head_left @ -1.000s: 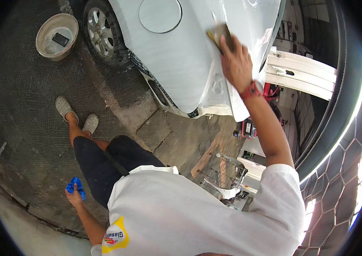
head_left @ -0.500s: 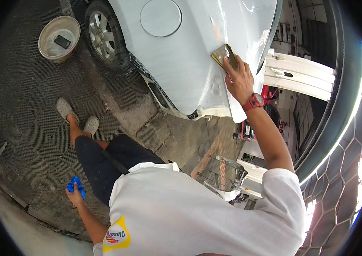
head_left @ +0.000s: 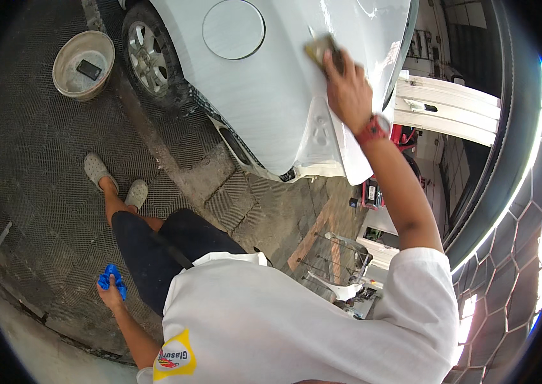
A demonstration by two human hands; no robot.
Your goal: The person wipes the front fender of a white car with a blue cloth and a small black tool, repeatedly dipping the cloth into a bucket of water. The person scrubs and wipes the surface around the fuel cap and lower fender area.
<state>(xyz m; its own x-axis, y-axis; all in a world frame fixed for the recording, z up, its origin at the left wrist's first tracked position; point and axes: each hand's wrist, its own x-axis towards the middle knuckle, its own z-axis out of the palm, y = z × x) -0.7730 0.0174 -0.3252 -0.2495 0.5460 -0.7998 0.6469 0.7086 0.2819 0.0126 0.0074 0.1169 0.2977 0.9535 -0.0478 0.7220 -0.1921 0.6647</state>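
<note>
"What's the biggest thing there?"

"A white car panel (head_left: pixel 251 96), with a round flap (head_left: pixel 234 29) near its upper edge."

"Which hand is nearer the block (head_left: pixel 319 50)?"

"The right hand (head_left: pixel 349 96): it has its fingers closed over the block, between the flap and the panel's right-hand edge. The left hand (head_left: pixel 111 294) hangs well apart, beyond the panel's lower edge."

"How does the block lie from the right grip?"

"Ahead of the palm, up and to the left. Its long axis seems to run roughly in line with the fingers, but blur leaves that unsure."

"And its look?"

"Dark olive-brown, yellowish at the far end. I can't tell whether it sits flush on the panel."

"The left grip?"

"Pinching a crumpled blue cloth (head_left: pixel 111 276), or something like it."
</note>
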